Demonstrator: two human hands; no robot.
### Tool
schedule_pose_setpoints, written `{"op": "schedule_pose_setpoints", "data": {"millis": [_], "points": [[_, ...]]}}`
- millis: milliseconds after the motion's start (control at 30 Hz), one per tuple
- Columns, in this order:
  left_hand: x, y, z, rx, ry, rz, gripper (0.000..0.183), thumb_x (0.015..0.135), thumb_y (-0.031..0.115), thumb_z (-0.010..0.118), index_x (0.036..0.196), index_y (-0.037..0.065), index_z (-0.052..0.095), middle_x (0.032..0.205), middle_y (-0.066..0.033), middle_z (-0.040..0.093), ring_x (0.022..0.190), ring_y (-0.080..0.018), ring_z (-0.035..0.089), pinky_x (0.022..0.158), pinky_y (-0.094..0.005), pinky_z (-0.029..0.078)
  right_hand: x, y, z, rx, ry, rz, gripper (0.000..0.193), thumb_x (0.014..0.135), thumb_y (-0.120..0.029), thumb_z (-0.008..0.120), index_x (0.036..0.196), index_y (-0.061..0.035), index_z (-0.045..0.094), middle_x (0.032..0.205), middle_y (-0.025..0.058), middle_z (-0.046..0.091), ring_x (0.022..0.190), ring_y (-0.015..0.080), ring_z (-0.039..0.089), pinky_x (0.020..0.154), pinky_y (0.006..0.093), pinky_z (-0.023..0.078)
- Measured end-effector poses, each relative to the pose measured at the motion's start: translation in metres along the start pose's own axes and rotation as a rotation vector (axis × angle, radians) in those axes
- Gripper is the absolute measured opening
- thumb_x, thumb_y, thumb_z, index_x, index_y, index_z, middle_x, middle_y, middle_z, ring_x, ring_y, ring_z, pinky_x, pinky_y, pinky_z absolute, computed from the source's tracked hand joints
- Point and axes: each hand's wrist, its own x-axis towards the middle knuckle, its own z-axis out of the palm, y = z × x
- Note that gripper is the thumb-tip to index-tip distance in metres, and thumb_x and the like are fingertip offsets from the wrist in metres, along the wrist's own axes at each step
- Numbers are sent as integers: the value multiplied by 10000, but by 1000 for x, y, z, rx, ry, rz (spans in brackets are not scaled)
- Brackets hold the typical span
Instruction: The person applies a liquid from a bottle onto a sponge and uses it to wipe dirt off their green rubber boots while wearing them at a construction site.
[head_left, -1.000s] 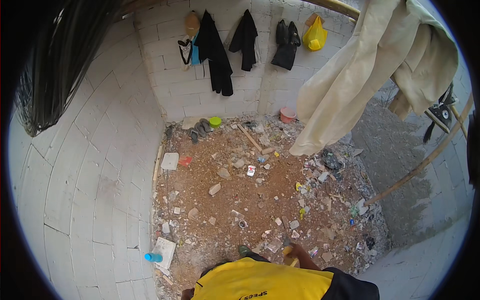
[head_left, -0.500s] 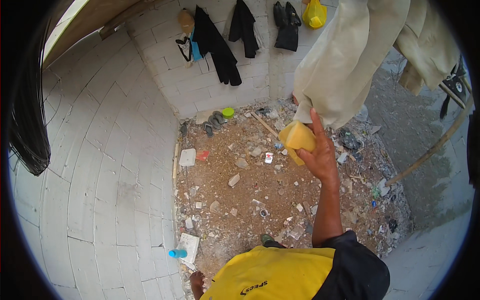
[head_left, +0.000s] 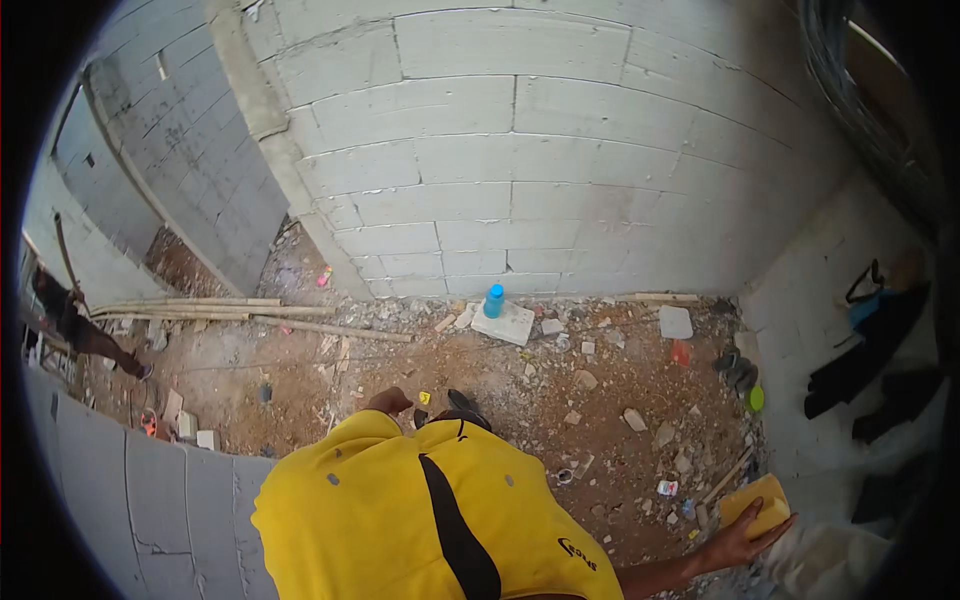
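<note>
At the lower right, my right hand grips a thick yellow foam sponge, thumb and fingers curved around it. The sponge is held above the littered ground, close to a pale hanging cloth at the rim. My left hand hangs low by my body, above the dirt; its fingers are too small and partly hidden to tell whether it is open or closed. Nothing is visible in it.
A blue bottle stands on a pale block against the block wall. Long bamboo poles lie at left, where another person is partly visible. Dark clothes hang on the right wall. Rubble covers the ground.
My view has turned left toward the block wall, bringing the bottle to the middle. The cloth and clothes have shifted to the right rim. My right hand still holds the sponge.
</note>
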Motion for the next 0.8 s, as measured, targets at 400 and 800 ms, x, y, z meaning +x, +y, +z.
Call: {"op": "schedule_pose_setpoints", "data": {"millis": [400,800], "points": [[-76,-151,92,-374,284,-162,414,840,358,567,995,-4,694,985,-183,694,894,-331,669,793,-449,498,-161,46,163,266,-1291,-352,675,815,-67,695,1429,-61,415,1414,178,461,1208,313,520,984,399,445],[-93,-292,194,-745,180,-114,411,831,389,605,936,0,687,942,-175,688,827,-296,658,724,-447,487,-250,103,143,-117,-1604,-483,717,744,-63,737,1398,-32,446,1335,198,531,1161,319,558,947,401,466]]}}
